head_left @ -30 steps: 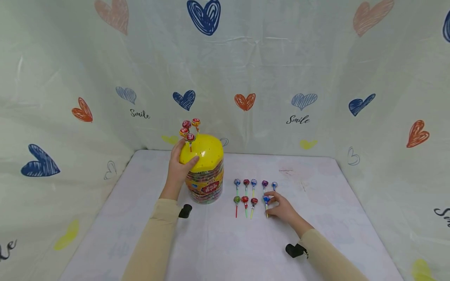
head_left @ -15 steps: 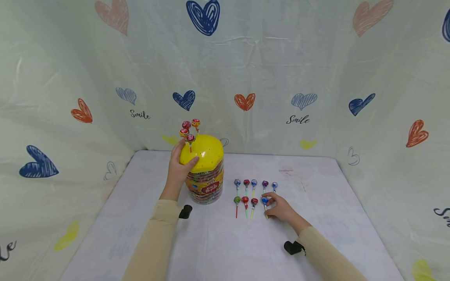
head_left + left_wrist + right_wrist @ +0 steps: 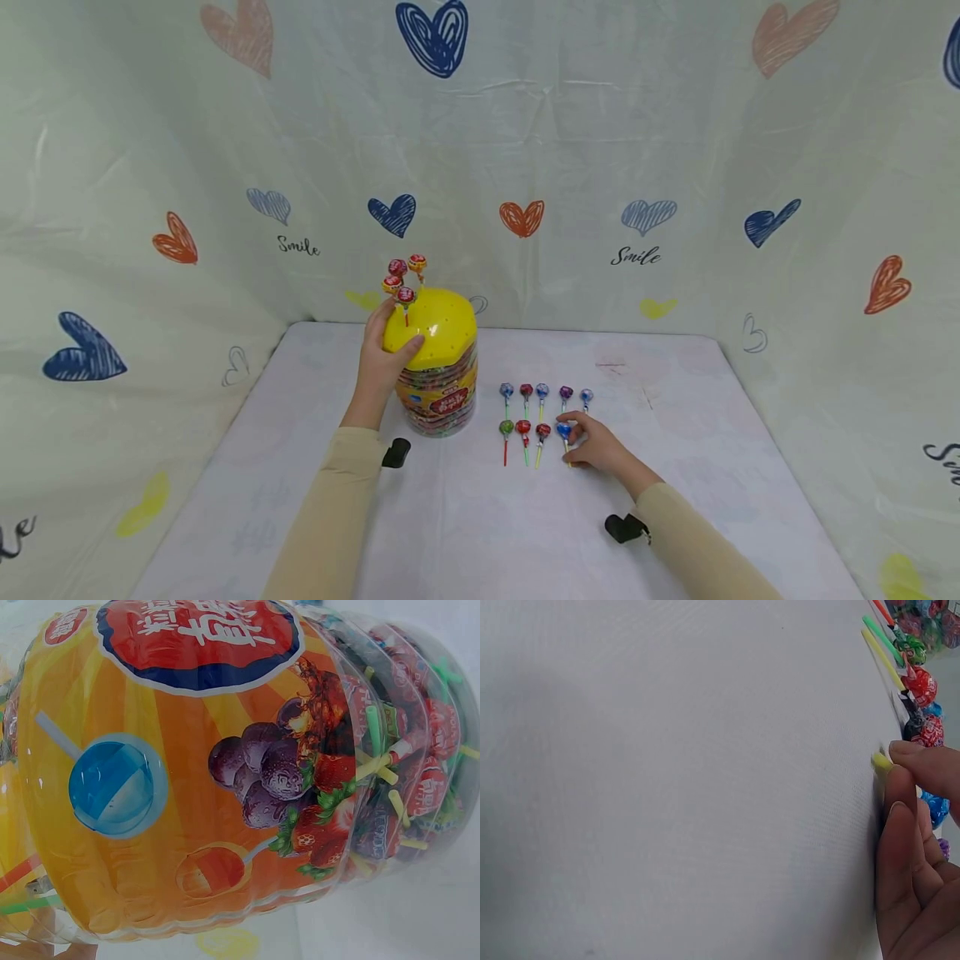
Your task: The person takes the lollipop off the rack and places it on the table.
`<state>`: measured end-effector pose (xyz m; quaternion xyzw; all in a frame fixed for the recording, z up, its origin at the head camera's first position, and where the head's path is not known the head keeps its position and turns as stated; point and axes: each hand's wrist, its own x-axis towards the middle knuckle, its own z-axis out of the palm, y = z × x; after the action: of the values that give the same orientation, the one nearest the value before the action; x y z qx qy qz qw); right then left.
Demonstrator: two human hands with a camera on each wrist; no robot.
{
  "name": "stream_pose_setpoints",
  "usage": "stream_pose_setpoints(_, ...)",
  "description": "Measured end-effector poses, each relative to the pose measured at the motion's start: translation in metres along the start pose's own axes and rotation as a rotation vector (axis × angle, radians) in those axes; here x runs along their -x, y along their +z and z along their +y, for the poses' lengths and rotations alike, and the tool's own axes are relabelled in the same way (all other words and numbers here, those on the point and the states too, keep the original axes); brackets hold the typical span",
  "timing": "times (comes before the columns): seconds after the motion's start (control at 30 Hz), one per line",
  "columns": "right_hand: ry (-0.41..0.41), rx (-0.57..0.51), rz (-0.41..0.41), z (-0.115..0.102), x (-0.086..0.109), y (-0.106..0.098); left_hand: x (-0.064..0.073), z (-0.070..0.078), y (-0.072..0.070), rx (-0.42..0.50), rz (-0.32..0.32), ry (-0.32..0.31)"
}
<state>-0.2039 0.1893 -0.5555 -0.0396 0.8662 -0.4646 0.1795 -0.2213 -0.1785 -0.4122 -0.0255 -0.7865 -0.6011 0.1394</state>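
On the table's left-middle stands a clear candy jar (image 3: 450,400) with an orange label, filled with lollipops, under a yellow lid (image 3: 444,329). Several lollipops (image 3: 406,296) stick up from the lid's left part. My left hand (image 3: 381,360) grips the lid from the left, thumb across its front and the other fingers partly hidden behind. A blue-wrapped lollipop (image 3: 564,430) lies at the right end of the front row, and my right hand (image 3: 600,446) pinches its yellow stick (image 3: 881,762) between thumb and fingers, low at the tabletop.
To the left of my right hand lie a green-wrapped lollipop (image 3: 506,427) and two red ones (image 3: 522,427). Behind them runs another row of several, including a purple one (image 3: 566,392). A curtain printed with hearts (image 3: 522,218) hangs behind the table.
My right hand has shifted slightly left, and the blue lollipop's head has moved a little left and down with it. The left hand stays on the lid.
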Motion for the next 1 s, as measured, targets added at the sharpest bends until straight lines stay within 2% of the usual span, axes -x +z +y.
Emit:
stream_pose_setpoints(0.37, -0.047, -0.016, -0.010, 0.003, 0.004, -0.002, 0.003, 0.000, 0.001, -0.002, 0.020, 0.020)
stream_pose_setpoints(0.57, -0.028, -0.054, -0.001, 0.000, 0.010, -0.009, 0.002, -0.001, 0.001, 0.007, 0.010, 0.020)
stream_pose_setpoints(0.7, -0.059, -0.101, 0.007, -0.013, 0.012, -0.016, 0.002, -0.002, 0.001, 0.000, 0.012, 0.015)
stream_pose_setpoints(0.9, -0.190, -0.191, 0.023, -0.043, 0.009, -0.024, 0.001, -0.003, 0.001, -0.007, 0.014, 0.022)
stream_pose_setpoints(1.0, -0.245, -0.238, 0.032, -0.066, 0.011, -0.025, 0.001, -0.004, 0.001, -0.006, 0.011, 0.024)
